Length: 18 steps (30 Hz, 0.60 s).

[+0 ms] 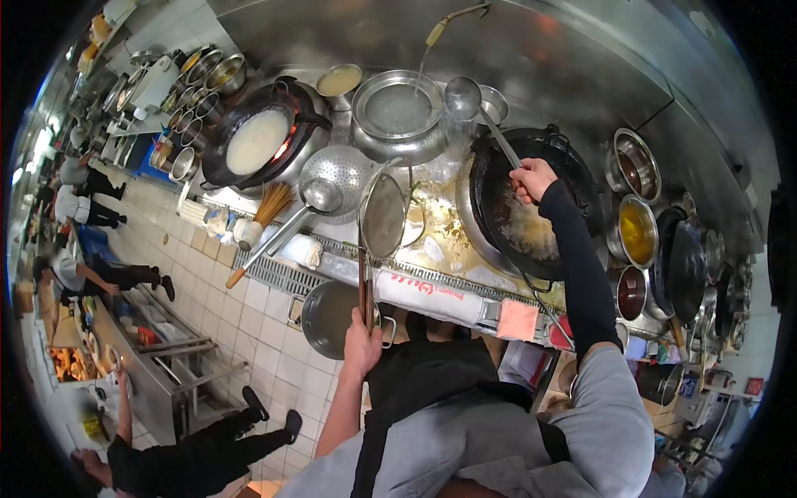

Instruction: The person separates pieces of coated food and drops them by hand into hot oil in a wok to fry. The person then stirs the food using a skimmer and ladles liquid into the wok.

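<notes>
My left hand (363,342) is closed around the long handle of a round mesh strainer (383,217). The strainer is held up over the front edge of the stove, and brown sticks run along its handle. My right hand (533,180) grips the handle of a metal ladle (463,98). That hand is above a large black wok (573,178) holding bubbling, pale frothy contents (531,231). The ladle's bowl is beyond the wok at the back left, close to a small metal bowl (493,105). What the ladle contains, if anything, I cannot make out.
Under a spout (436,33) stands a water basin (365,124). Left are a perforated skimmer (340,166), a bamboo brush (272,202) and another wok (217,158) over flame. An oil bowl (636,232) stands right. A pot (328,319) sits below. People are at left.
</notes>
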Motion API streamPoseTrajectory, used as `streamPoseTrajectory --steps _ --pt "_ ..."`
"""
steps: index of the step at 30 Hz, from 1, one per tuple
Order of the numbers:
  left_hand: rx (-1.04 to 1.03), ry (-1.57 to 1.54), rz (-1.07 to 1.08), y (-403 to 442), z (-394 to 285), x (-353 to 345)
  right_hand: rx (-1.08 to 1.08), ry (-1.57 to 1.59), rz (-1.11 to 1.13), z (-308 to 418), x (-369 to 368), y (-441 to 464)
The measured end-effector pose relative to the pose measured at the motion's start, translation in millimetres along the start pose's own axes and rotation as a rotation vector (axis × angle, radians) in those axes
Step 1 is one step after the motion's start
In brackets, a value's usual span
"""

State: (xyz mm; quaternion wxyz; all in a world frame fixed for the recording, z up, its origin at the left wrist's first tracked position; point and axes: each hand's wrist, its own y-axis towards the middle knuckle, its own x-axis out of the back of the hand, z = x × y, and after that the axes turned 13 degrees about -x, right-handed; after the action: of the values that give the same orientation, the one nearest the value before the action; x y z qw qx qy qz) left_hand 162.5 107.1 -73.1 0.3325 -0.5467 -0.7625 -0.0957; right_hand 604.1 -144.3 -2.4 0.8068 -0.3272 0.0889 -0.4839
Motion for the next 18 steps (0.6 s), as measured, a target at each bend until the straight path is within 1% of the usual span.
streamPoseTrajectory --steps 3,4,6,8,9,11,12,14,16,17,18 --pt "0.031 0.011 0.048 -15 0 6 0.124 -0.201 -0.095 3 -24 3" --pt "0.048 0.015 0.069 -21 -2 8 0.129 -0.226 -0.117 9 -36 8" --pt "0.032 0.040 0.109 -27 -2 9 0.427 -0.600 -0.335 -3 -53 68" --pt "0.018 0.057 0.136 -31 -6 11 0.390 -0.841 -0.382 -1 -70 130" --pt "0.014 0.060 0.146 -32 -12 12 0.451 -0.899 -0.450 0 -82 147" --pt "0.000 0.091 0.156 -34 -13 6 0.170 -0.741 -0.062 28 -93 179" --pt "-0.030 0.092 0.120 -35 -11 2 0.026 -0.655 0.127 37 -100 181" --pt "-0.097 0.091 0.057 -36 -8 -4 -0.299 0.097 0.485 34 -105 175" --pt "-0.071 0.070 0.035 -33 -13 -3 -0.591 0.885 0.780 40 -101 147" --pt "-0.044 0.053 0.033 -31 -16 -3 -0.598 1.108 0.763 42 -97 121" --pt "-0.018 0.035 0.036 -29 -19 -3 -0.553 1.152 0.771 37 -92 106"
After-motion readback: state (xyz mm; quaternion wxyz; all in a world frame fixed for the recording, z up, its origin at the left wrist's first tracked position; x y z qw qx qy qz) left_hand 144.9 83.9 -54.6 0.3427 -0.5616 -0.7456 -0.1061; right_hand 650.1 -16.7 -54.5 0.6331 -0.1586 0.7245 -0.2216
